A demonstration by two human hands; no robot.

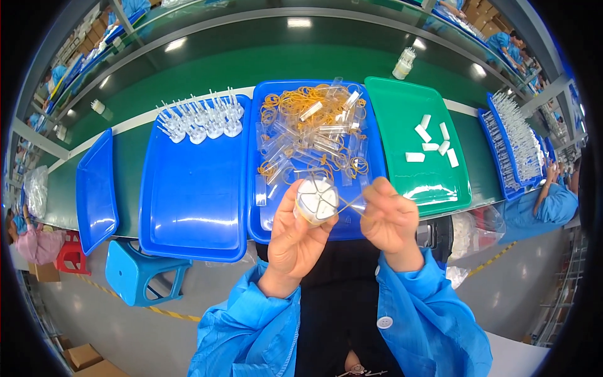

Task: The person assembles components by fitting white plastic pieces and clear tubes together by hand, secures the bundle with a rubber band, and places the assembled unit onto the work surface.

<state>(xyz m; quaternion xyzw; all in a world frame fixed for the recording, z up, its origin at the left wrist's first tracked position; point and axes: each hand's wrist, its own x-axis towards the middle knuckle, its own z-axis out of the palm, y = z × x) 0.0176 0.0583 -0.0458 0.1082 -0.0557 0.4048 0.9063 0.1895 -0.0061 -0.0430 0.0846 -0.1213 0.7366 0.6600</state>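
My left hand is closed round a short, round bundle of white wedge-shaped pieces, held with its segmented end facing up. A thin yellowish rubber band stretches from the bundle to my right hand, whose fingers are pinched on it. Both hands are over the near edge of a blue tray. In that tray lie a heap of orange rubber bands and many clear plastic pieces. How far the band wraps round the bundle is partly hidden by my fingers.
Left is a blue tray with white stemmed parts. Right, a green tray holds several white blocks. Stacked blue trays of stemmed parts stand near a co-worker. A blue stool stands below the bench.
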